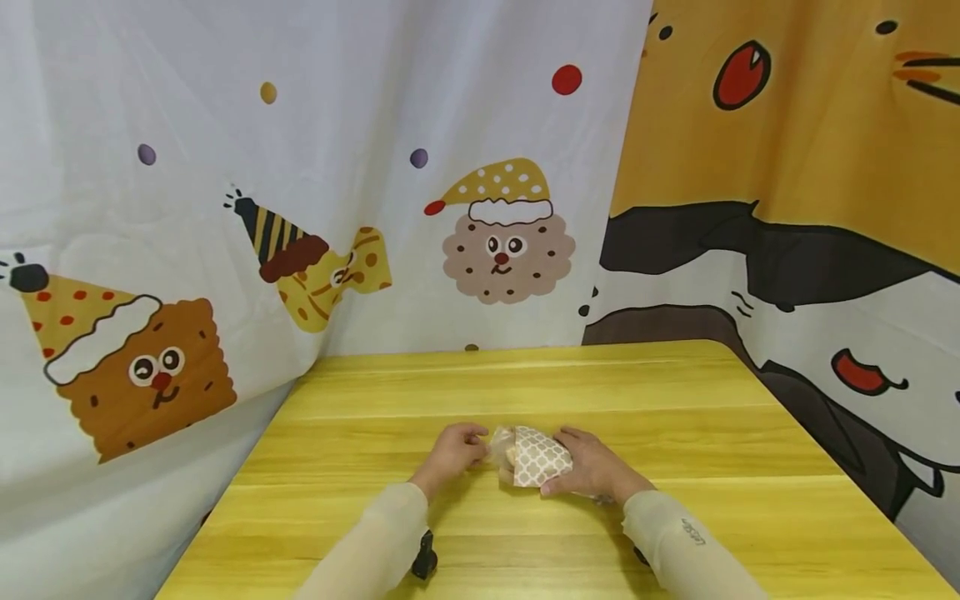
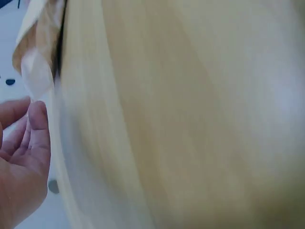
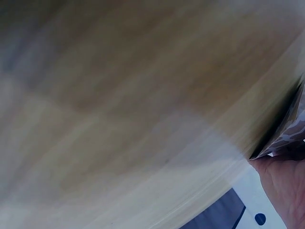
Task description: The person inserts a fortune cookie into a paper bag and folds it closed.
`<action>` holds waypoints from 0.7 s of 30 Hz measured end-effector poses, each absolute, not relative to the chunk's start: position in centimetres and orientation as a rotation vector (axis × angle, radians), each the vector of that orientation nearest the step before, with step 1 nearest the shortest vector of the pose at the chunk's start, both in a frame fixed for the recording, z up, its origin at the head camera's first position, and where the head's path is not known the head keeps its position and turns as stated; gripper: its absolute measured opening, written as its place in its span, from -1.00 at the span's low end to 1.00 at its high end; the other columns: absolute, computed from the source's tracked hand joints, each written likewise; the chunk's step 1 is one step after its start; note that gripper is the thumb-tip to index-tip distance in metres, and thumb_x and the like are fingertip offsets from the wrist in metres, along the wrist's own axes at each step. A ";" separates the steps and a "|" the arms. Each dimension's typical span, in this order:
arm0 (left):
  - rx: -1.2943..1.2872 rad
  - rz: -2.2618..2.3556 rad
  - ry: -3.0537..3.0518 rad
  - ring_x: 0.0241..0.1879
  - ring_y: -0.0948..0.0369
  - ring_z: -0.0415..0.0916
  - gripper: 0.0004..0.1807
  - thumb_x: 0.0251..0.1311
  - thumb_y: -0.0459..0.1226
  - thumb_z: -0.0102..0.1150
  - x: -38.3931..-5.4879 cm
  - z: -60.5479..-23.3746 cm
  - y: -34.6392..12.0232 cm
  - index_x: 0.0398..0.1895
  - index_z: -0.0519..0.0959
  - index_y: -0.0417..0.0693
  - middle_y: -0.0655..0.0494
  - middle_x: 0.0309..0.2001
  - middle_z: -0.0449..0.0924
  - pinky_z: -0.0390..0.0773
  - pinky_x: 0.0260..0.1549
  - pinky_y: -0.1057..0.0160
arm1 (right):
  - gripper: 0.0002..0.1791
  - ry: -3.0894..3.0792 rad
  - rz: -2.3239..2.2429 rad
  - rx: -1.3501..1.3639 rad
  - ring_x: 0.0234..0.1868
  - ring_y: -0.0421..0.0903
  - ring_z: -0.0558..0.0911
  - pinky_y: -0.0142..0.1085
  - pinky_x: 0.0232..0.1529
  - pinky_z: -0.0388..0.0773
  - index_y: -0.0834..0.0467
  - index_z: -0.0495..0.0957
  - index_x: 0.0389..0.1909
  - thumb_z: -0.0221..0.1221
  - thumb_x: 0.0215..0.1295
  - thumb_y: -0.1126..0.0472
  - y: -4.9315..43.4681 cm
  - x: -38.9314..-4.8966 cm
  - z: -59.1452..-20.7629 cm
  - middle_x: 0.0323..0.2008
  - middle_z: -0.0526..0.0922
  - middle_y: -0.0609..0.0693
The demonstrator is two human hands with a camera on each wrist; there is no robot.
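Observation:
A small wrapped bread (image 1: 542,457) lies at the middle of the table, its right part in a beige-and-white lattice-patterned sleeve. Clear plastic wrapper (image 1: 502,442) sticks out at its left end, with something pale brown inside. My right hand (image 1: 594,467) grips the right end, thumb on the near side and fingers on the far side. At the left end, my left hand (image 1: 456,450) pinches the wrapper's tip between thumb and forefinger; the left wrist view shows this plastic (image 2: 37,71) at the fingertips. Only part of the patterned sleeve (image 3: 290,131) shows in the right wrist view.
The yellow wood-grain table (image 1: 360,417) has rounded far corners. A curtain (image 1: 360,125) with cartoon prints hangs behind it and down both sides. A black strap piece (image 1: 424,557) is at the left wrist.

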State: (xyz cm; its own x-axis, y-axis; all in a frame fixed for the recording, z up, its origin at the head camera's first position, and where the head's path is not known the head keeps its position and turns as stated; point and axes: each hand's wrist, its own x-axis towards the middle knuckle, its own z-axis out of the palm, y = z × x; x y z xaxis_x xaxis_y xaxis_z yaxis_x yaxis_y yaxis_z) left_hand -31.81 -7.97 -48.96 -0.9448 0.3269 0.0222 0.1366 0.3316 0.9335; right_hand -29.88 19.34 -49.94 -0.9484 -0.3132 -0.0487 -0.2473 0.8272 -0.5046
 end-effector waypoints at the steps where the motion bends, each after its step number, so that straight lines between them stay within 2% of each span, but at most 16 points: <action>1: 0.401 1.705 2.406 -0.42 0.11 0.56 -0.67 0.26 -0.52 0.18 -31.7 -49.0 -7.5 0.09 0.52 -0.48 -0.09 -0.34 0.57 0.64 -0.38 0.13 | 0.24 2.873 -0.779 -0.443 0.43 0.29 0.18 0.19 0.32 0.22 0.25 0.26 0.45 0.48 -0.18 -0.37 19.3 -29.9 -49.9 0.45 0.19 0.25; 4: 0.342 1.757 2.378 -0.43 0.18 0.56 -0.73 0.21 -0.58 0.15 -31.5 -49.1 -6.1 -0.02 0.60 -0.47 -0.07 -0.35 0.60 0.66 -0.38 0.18 | 0.24 2.861 -0.801 -0.437 0.43 0.30 0.17 0.20 0.31 0.22 0.25 0.26 0.45 0.50 -0.18 -0.35 19.2 -29.8 -49.8 0.45 0.19 0.26; 9: 0.333 1.801 2.354 -0.41 0.18 0.61 -0.74 0.15 -0.63 0.13 -31.1 -49.2 -4.4 -0.09 0.62 -0.49 -0.10 -0.32 0.65 0.68 -0.39 0.20 | 0.23 2.866 -0.811 -0.431 0.42 0.29 0.18 0.18 0.31 0.24 0.25 0.26 0.45 0.51 -0.18 -0.32 19.2 -29.7 -49.7 0.45 0.20 0.25; 16: 0.292 1.778 2.384 -0.45 0.18 0.63 -0.81 0.18 -0.60 0.16 -31.2 -49.5 -4.7 -0.16 0.67 -0.43 -0.08 -0.32 0.68 0.68 -0.41 0.20 | 0.26 2.865 -0.803 -0.411 0.44 0.28 0.16 0.18 0.32 0.22 0.24 0.24 0.47 0.50 -0.19 -0.35 19.1 -29.8 -49.8 0.46 0.18 0.23; 21: 0.279 1.787 2.333 -0.46 0.16 0.66 -0.83 0.15 -0.62 0.21 -30.9 -49.4 -4.2 -0.18 0.66 -0.48 -0.14 -0.29 0.69 0.68 -0.42 0.24 | 0.28 2.861 -0.825 -0.417 0.44 0.27 0.16 0.16 0.34 0.21 0.26 0.22 0.47 0.50 -0.20 -0.36 19.1 -29.8 -49.9 0.46 0.18 0.24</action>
